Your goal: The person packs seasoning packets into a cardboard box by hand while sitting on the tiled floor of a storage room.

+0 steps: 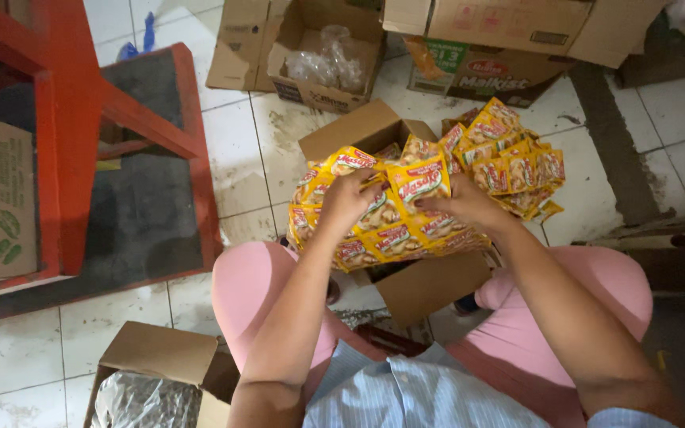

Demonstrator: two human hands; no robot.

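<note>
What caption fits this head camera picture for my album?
Both hands, left hand and right hand, hold a bundle of yellow snack packets over an open cardboard box.

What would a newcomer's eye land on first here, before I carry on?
The big bundle of shiny yellow snack sachets at centre, gripped by the left hand and right hand above an open brown cardboard box. More yellow sachets lie heaped just right of it on the white tiled floor. The red wooden frame fills the left side.
</note>
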